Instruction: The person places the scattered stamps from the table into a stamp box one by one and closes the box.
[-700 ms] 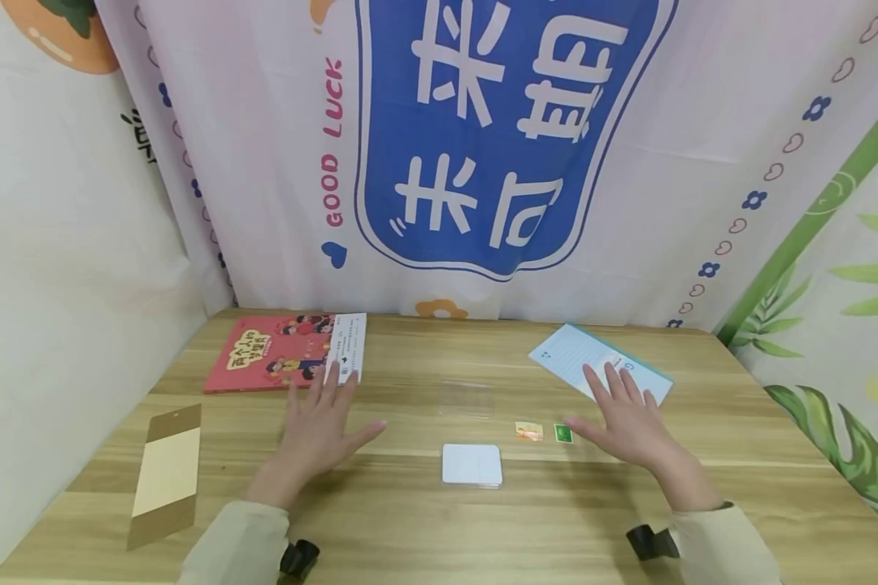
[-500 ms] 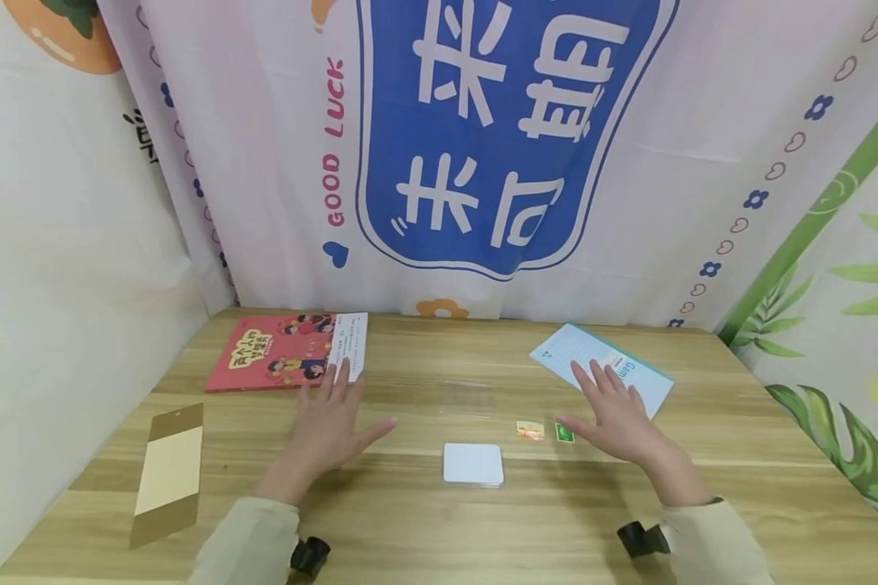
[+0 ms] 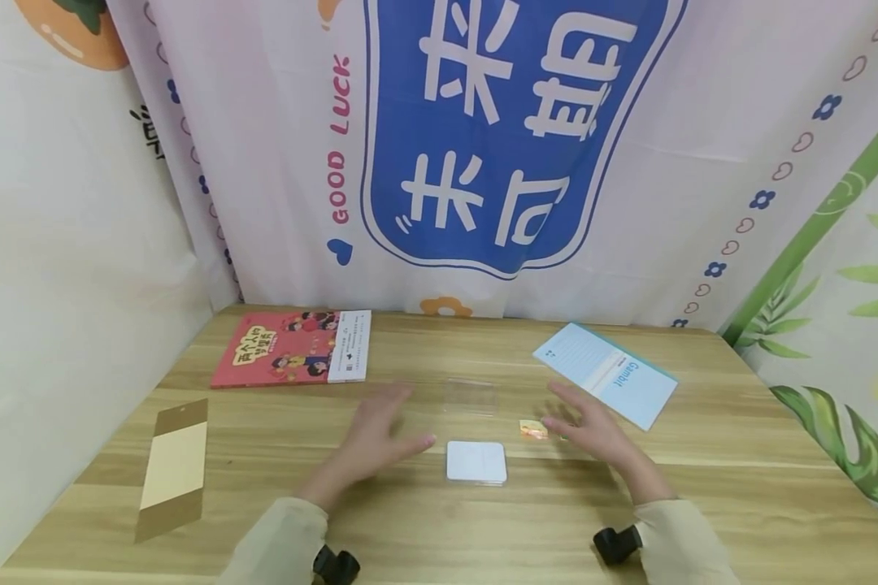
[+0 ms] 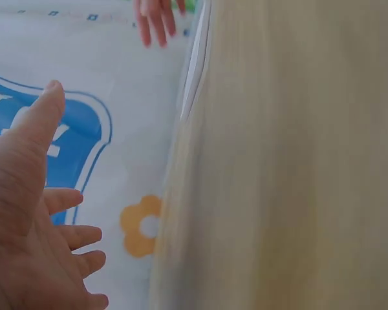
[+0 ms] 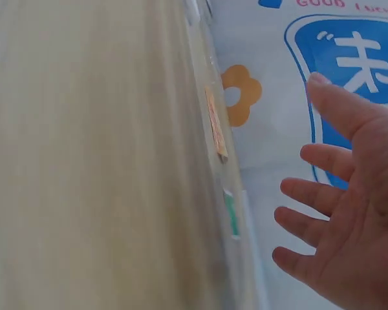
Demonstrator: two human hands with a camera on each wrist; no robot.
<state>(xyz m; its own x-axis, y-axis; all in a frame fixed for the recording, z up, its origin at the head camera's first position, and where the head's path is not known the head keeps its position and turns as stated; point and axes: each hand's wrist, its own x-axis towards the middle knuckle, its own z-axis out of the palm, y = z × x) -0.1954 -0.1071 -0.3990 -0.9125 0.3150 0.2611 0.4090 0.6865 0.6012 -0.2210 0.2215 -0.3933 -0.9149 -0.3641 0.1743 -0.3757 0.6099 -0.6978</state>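
My left hand hovers over the wooden table, holding nothing, its thumb out toward a small white rounded card. In the left wrist view this hand has its fingers spread and relaxed. On the other side, my right hand is near two small stamp-like pieces, an orange-yellow one and a green one. Its thumb and fingers cover most of the green piece in the head view. Nothing is in the right hand, whose fingers are parted. Behind the card lies a thin clear plastic piece.
A red illustrated book lies at the back left, a light blue notepad at the back right. A brown and cream card strip is on the left of the table. Printed curtains hang behind.
Both hands have moved inward, toward the white card in the middle. The right hand has come off the notepad and now overlaps the green piece; the left has left the book's edge.
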